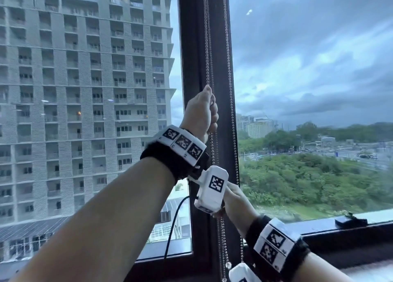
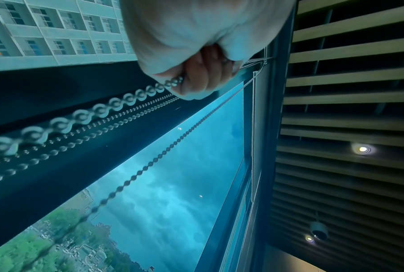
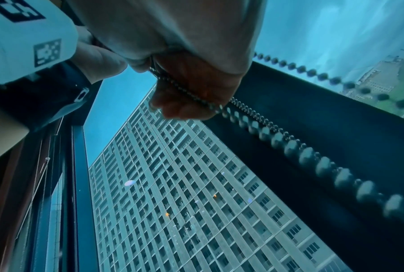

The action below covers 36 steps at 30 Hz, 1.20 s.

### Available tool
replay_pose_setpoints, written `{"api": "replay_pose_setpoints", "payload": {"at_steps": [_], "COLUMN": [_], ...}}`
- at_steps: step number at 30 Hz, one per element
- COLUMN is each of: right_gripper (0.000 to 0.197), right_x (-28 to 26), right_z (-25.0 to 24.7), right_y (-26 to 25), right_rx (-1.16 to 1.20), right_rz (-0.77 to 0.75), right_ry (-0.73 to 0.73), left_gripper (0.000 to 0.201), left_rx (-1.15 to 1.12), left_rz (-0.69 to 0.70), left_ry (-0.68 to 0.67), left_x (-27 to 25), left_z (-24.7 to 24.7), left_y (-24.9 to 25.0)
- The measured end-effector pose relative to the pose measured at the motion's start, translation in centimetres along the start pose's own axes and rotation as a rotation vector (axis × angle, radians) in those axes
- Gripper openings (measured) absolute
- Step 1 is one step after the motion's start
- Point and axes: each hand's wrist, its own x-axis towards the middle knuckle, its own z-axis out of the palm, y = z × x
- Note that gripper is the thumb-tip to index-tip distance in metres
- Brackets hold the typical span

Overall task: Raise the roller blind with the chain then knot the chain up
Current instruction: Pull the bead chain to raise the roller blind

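Silver bead chain [image 1: 207, 47] hangs in several strands down the dark window post [image 1: 192, 47]; another strand [image 1: 230, 90] hangs just to the right. My left hand [image 1: 202, 111] is raised and grips the chain in a fist [image 2: 196, 77], and the chain [image 2: 84, 116] runs out below it. Lower down, my right hand [image 1: 236, 198] is partly hidden behind the left wrist camera. It also holds the chain [image 3: 289, 145], which passes through its curled fingers [image 3: 187, 92]. No blind fabric covers the glass in the head view.
A dark sill [image 1: 340, 230] runs along the bottom right with a small black object [image 1: 350, 221] on it. A black cable [image 1: 174, 224] dangles from the left wrist camera. Overhead is a slatted ceiling [image 2: 347, 73] with spotlights.
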Motion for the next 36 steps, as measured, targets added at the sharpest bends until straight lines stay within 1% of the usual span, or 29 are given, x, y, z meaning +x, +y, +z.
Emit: {"api": "replay_pose_setpoints", "payload": {"at_steps": [3,6,8,10,13,18,25,28,30,33,36], "right_gripper": [0.032,0.034,0.033,0.031,0.032,0.026,0.020,0.016,0.014,0.018,0.032], "right_x": [0.5,0.7,0.7,0.6,0.9,1.8,4.0,4.7,5.1,5.6,5.9], "right_z": [-0.1,-0.2,-0.4,-0.5,-0.6,-0.4,0.0,0.2,0.0,-0.1,0.0], "right_y": [-0.6,-1.2,-1.6,-1.9,-2.0,-3.5,-4.8,-4.6,-4.2,-3.9,-4.2], "right_rx": [0.043,0.059,0.081,0.100,0.074,0.066,0.007,-0.016,-0.095,-0.148,-0.151], "right_rz": [0.011,0.005,0.011,0.042,0.058,-0.010,-0.120,-0.145,-0.196,-0.261,-0.271], "right_ry": [-0.014,-0.013,-0.012,-0.010,0.034,0.048,0.113,0.148,0.201,0.260,0.256], "left_gripper": [0.043,0.044,0.044,0.043,0.043,0.043,0.039,0.038,0.037,0.037,0.037], "left_rx": [0.019,0.065,0.048,0.036,0.055,0.109,0.195,0.201,0.215,0.220,0.195], "left_rz": [0.013,-0.005,-0.024,-0.018,0.000,0.010,0.093,0.066,0.047,0.029,0.014], "left_ry": [-0.008,-0.024,-0.036,-0.041,-0.036,-0.054,-0.031,-0.011,0.019,0.050,0.062], "left_x": [-1.1,-2.8,-3.9,-4.4,-4.5,-4.7,-4.5,-5.2,-5.7,-6.0,-5.9], "left_z": [-0.1,-0.4,-0.8,-1.2,-1.6,-1.5,-2.8,-3.7,-4.2,-4.7,-5.0], "left_y": [-1.2,-3.6,-4.7,-5.0,-4.7,-4.6,-5.4,-6.4,-7.1,-7.6,-7.5]}}
